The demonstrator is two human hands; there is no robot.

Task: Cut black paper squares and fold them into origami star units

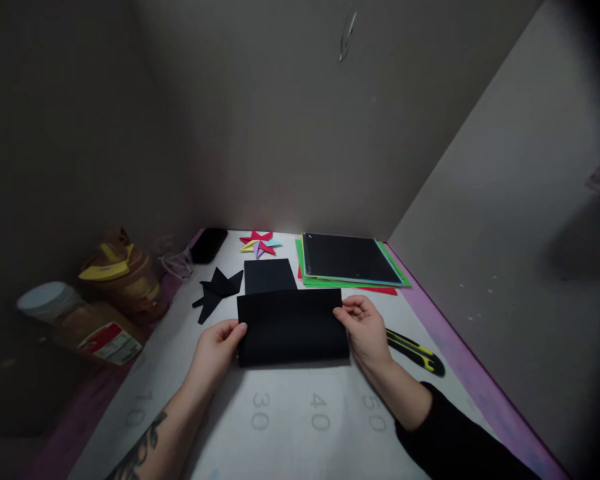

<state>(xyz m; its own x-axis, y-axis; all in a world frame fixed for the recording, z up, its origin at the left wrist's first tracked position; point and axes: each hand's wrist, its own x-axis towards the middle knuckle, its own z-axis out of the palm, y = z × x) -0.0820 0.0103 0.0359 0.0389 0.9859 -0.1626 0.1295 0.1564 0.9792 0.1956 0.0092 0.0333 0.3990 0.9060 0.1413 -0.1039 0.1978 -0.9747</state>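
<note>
White worktop (285, 457) is showing beneath; left hand (219, 347) and right hand (371, 333), your grip, are pinching bent black paper (293, 327) at opposite sides; matching corners evenly is helping bend run straight.

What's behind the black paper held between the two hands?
Past the top edge of the held paper, part of another black sheet shows, lying on the white surface. Its near edge is covered, and anything else directly behind the held paper can't be seen.

Head-worn view, facing forward, angled down, close
</note>
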